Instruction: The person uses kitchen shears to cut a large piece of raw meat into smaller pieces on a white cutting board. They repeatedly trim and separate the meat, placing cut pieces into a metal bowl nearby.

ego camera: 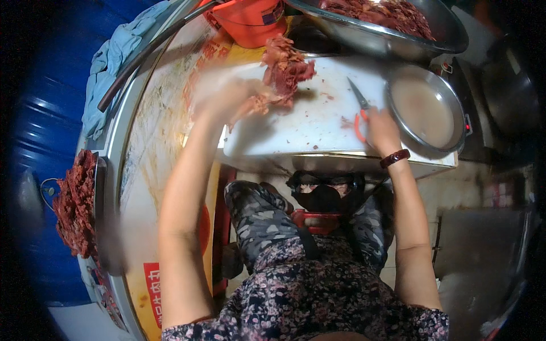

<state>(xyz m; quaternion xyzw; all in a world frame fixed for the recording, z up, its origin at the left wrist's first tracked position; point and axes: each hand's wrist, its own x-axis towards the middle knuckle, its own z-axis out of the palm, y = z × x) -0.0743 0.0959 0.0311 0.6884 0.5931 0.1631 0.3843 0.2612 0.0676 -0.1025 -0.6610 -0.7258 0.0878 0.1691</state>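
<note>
My left hand (232, 96), blurred by motion, grips a ragged piece of raw red meat (286, 70) over the left part of a white cutting board (298, 130). A pale, fatty strip (256, 105) hangs close to the fingers, and a shadow falls on the board below. At the board's right side, my right hand (382, 131) is closed on scissors (361, 123) with orange-red handles. Their blades point away from me and to the left, and the fingers hide part of the handles. Small meat scraps lie scattered on the board.
Right of the board sits a steel bowl (422, 108) of cloudy liquid. Beyond are a large steel basin (367, 32) of meat and an orange-red bucket (249, 21). To the left are a dark rod (149, 57), blue cloth (113, 64) and piled meat (76, 209). A black bag (326, 194) hangs between the knees.
</note>
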